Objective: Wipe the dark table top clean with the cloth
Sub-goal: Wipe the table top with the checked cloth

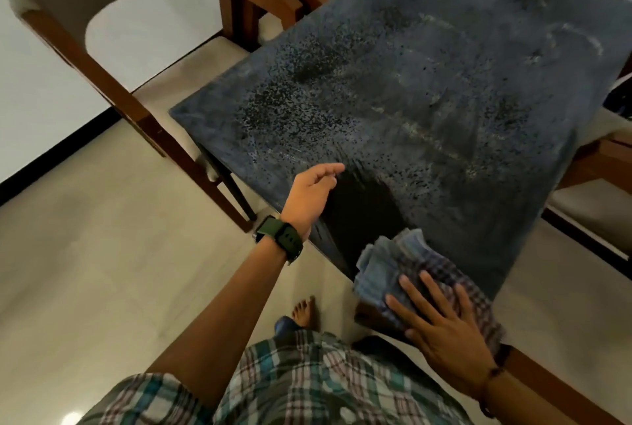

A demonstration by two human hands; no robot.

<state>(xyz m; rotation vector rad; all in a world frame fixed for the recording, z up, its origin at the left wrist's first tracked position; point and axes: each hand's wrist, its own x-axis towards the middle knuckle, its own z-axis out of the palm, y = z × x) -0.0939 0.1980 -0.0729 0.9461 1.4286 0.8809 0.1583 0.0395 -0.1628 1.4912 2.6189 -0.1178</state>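
Note:
The dark table top (427, 89) fills the upper right, dusty grey with speckled wet patches. A clean black streak runs from its middle toward the near edge. A folded blue and checked cloth (403, 270) lies at that near edge, partly hanging over it. My right hand (441, 325) presses flat on the cloth with fingers spread. My left hand (314, 192), with a dark watch on the wrist, hovers over the table's left near edge with relaxed fingers and holds nothing.
A wooden chair (113, 58) with a beige seat stands at the table's left, another chair (595, 199) at the right. More chair frames sit at the far end. Pale tiled floor (102, 270) lies below, with my bare foot (304, 311) near the table.

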